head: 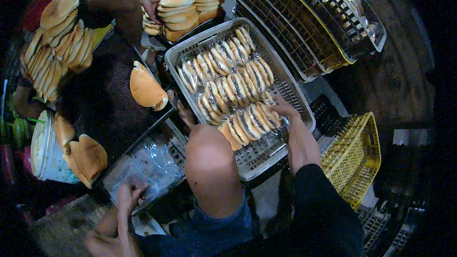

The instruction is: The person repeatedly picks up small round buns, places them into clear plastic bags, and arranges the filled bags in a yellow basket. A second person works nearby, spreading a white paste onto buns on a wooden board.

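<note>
My right hand (286, 109) is at the right end of the nearest row of bagged filled buns (246, 123), its fingers around the end bun and partly hidden. These round buns have a dark filling and clear wrappers. They stand on edge in rows inside a grey plastic crate (303, 109). My left hand (132, 190) rests over a pile of clear plastic bags (151, 160) in a shallow tray to the left of my knee. Its fingers are bent and blurred, so their grip is unclear. A cut bun (148, 87) lies on the dark tray (107, 78) beyond the bags.
Another person's hand (153, 7) touches stacked buns (178, 12) at the back. More buns (59, 50) are piled at left, above a white tub (48, 150) of pale filling. Nested crates (285, 25) stand back right; a yellow crate (351, 160) is right of my arm.
</note>
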A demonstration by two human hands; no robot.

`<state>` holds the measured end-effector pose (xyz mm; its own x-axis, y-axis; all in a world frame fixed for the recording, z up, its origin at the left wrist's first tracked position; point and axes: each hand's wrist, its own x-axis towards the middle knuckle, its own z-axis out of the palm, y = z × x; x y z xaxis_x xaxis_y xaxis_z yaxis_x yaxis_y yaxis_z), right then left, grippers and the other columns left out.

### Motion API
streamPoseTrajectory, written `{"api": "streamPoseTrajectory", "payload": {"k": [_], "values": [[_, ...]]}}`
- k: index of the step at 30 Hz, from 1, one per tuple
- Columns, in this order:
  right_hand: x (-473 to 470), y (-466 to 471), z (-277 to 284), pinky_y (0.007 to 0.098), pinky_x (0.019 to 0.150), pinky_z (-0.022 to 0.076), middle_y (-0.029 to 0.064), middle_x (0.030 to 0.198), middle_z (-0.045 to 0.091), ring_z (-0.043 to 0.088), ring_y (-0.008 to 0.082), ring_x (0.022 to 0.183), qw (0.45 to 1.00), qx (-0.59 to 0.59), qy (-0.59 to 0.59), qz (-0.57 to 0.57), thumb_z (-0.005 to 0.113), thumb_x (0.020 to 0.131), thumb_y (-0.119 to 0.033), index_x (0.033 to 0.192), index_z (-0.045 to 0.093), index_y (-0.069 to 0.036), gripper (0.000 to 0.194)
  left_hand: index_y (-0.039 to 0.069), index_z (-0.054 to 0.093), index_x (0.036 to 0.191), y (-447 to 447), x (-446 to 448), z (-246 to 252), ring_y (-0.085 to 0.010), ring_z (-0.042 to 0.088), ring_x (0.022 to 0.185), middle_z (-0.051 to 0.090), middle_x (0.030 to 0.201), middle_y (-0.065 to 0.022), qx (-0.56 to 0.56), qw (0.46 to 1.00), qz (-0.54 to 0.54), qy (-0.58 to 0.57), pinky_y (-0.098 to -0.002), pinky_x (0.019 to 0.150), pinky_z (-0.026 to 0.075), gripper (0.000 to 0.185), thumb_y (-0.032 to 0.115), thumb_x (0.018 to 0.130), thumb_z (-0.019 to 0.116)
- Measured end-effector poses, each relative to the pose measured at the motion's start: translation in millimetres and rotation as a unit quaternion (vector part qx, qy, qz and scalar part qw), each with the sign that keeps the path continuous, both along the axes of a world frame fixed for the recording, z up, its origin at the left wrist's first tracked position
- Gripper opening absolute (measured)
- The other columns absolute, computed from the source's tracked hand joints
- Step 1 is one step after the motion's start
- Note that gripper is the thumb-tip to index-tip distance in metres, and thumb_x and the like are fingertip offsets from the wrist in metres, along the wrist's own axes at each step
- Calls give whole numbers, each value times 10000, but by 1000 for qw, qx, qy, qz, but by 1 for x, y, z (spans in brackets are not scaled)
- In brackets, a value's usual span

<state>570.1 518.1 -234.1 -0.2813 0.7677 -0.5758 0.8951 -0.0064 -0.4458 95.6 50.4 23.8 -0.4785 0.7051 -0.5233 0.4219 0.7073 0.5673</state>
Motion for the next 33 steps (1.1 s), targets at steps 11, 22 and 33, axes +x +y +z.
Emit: {"api": "streamPoseTrajectory", "payload": {"k": [11, 22, 33], "values": [[-283, -187, 358, 410, 986, 436, 247, 1207, 593, 569, 349, 1148, 796, 118, 376, 460, 701, 771, -558, 1282, 514, 15, 791, 5, 654, 772, 4, 51, 73, -165, 574, 512, 601, 601, -99, 222, 971, 33, 81, -298, 494, 444, 261, 236, 892, 661], [-352, -292, 350, 256, 560, 531, 74, 828, 602, 638, 169, 658, 808, -295, 510, -17, 585, 946, -174, 927, 556, -18, 159, 34, 648, 1028, -1, -25, 41, -162, 650, 853, 682, 924, -81, 559, 624, 411, -360, -297, 710, 521, 290, 292, 898, 683], [-672, -366, 258, 453, 944, 469, 250, 1145, 612, 582, 408, 1111, 911, 249, 186, 271, 723, 767, -492, 1214, 524, 33, 718, 22, 502, 1202, -103, -157, 54, -220, 641, 948, 643, 1069, -110, 587, 351, 727, -60, -327, 802, 524, 711, 637, 856, 579]]}}
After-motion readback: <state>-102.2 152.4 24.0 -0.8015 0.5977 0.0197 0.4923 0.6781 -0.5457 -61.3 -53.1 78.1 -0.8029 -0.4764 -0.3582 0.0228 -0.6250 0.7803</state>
